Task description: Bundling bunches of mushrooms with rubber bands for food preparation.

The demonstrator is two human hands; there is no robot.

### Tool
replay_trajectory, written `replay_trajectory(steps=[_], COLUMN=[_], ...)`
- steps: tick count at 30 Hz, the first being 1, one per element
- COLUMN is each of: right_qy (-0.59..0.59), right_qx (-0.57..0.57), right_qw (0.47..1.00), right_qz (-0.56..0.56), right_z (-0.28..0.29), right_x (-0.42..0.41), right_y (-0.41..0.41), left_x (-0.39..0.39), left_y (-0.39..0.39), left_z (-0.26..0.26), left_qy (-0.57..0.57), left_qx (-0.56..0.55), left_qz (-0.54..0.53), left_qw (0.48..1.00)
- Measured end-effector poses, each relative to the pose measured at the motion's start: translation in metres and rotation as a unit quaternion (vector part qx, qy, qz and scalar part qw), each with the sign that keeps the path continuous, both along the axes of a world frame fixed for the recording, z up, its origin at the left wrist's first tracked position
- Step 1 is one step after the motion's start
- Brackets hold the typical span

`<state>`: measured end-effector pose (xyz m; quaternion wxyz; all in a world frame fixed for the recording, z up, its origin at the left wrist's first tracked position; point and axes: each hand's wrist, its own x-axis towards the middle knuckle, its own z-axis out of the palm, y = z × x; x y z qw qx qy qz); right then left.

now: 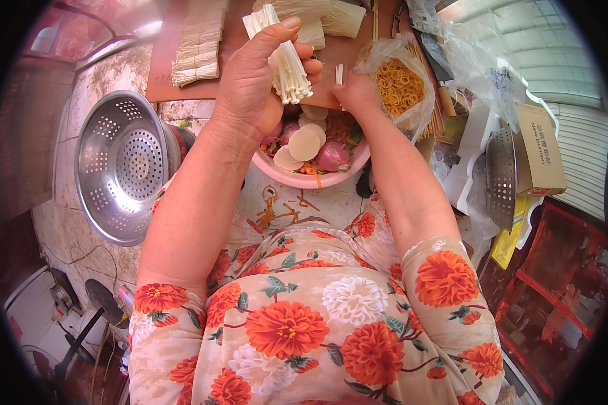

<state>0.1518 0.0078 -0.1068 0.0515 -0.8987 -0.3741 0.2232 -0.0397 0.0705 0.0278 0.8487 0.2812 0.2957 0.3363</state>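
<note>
My left hand [256, 76] is closed around a bunch of enoki mushrooms [289, 73], with the small caps toward me and the stem ends pointing away. At the near edge of the brown board [162, 66], my right hand [357, 96] pinches a few thin enoki stems [339, 74]; its fingers are mostly hidden behind the back of the hand. Right beside it, a clear plastic bag [420, 114] holds many yellow rubber bands [397, 88]. Below both hands stands a pink basin [304, 180] containing red onions [333, 156], pale round slices [304, 145] and orange peelings.
Enoki bundles [197, 50] line the board's left side, with more bunches [304, 15] at its far edge. A steel colander [93, 192] stands at left. On the right are thin wooden skewers [432, 109], a cardboard box [539, 152] and another colander [501, 177]. Peelings [283, 210] litter the floor.
</note>
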Motion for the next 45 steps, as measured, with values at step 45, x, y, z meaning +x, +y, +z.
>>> replay_trajectory(steps=[45], right_qy=[0.177], right_qx=[0.163], right_qw=[0.970], right_qz=[-0.032], right_z=[0.038], right_x=[0.006], right_y=[-0.004], left_x=[0.012], left_y=[0.002], left_z=[-0.007], left_qy=[0.092], left_qx=[0.051], left_qz=[0.014], left_qw=[0.994])
